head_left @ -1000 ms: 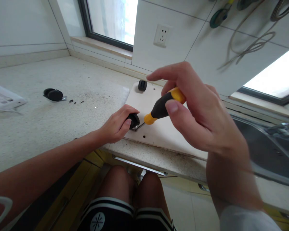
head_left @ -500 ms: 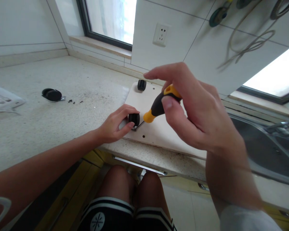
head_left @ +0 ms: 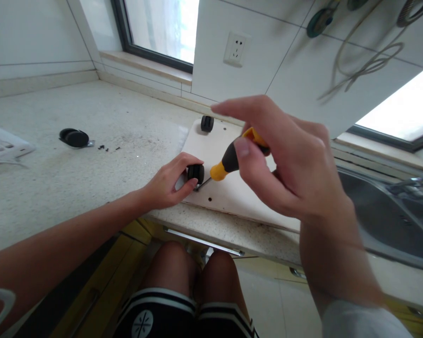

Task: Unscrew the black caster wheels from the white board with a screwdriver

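Observation:
A pale wooden board [head_left: 229,188] lies on the speckled counter near its front edge. My left hand [head_left: 165,185] pinches a small black caster wheel [head_left: 196,173] at the board's near left corner. My right hand [head_left: 289,159] is closed round a black and yellow screwdriver [head_left: 229,160], index finger stretched out above it. The screwdriver's tip meets the caster's metal plate [head_left: 199,186]. A second black caster [head_left: 207,123] sits at the board's far left corner.
A loose black caster [head_left: 74,137] and several small dark screws [head_left: 107,148] lie on the counter to the left. A white object [head_left: 7,148] sits at the far left. A steel sink [head_left: 391,216] is on the right. A wall socket [head_left: 237,49] and hanging cables [head_left: 366,61] are behind.
My right hand has shifted its fingers round the screwdriver handle, which now tilts steeper. My left hand's fingers have eased back so more of the caster shows.

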`<state>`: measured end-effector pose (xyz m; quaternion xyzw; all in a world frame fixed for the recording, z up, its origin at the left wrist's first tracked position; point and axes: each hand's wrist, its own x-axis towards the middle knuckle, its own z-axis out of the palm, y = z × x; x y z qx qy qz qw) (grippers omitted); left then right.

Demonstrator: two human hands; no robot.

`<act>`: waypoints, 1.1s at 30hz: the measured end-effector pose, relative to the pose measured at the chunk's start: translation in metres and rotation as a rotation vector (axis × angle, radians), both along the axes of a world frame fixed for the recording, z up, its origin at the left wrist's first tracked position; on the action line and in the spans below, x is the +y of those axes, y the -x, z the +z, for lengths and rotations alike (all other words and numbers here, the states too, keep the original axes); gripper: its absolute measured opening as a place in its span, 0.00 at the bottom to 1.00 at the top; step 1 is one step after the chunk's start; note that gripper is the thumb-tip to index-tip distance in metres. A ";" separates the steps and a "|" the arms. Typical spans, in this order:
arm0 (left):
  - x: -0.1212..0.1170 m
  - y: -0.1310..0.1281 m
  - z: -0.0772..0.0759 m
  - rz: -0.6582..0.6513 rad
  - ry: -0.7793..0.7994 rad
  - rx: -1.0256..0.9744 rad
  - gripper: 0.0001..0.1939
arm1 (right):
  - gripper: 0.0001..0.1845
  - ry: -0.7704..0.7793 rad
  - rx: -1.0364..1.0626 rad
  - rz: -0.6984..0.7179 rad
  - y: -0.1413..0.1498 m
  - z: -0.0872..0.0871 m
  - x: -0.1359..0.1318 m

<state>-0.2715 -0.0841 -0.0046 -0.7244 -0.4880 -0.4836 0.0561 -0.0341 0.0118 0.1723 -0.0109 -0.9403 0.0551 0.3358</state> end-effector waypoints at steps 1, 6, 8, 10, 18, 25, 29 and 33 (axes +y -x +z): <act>0.000 0.000 0.000 0.003 0.002 -0.001 0.19 | 0.28 0.009 -0.007 0.054 0.001 -0.001 0.001; 0.000 0.000 0.000 -0.008 0.002 0.010 0.20 | 0.18 -0.122 0.142 -0.077 0.005 -0.005 0.003; 0.000 0.000 -0.001 -0.005 0.005 0.003 0.21 | 0.20 -0.048 0.099 -0.005 0.005 -0.005 0.003; 0.000 0.000 -0.001 0.000 0.004 0.003 0.21 | 0.30 0.061 0.021 0.095 0.004 -0.004 0.002; 0.001 0.000 -0.001 -0.015 0.001 -0.005 0.21 | 0.19 -0.091 0.116 -0.024 0.006 -0.009 0.003; 0.000 0.000 0.000 -0.011 0.006 0.007 0.21 | 0.15 -0.033 0.213 -0.032 0.010 -0.009 -0.002; -0.001 -0.001 0.000 -0.003 0.014 0.005 0.22 | 0.14 -0.051 0.141 -0.067 0.009 -0.003 -0.004; -0.001 -0.001 0.001 -0.004 0.018 0.007 0.22 | 0.14 -0.040 0.233 -0.020 0.011 -0.008 -0.001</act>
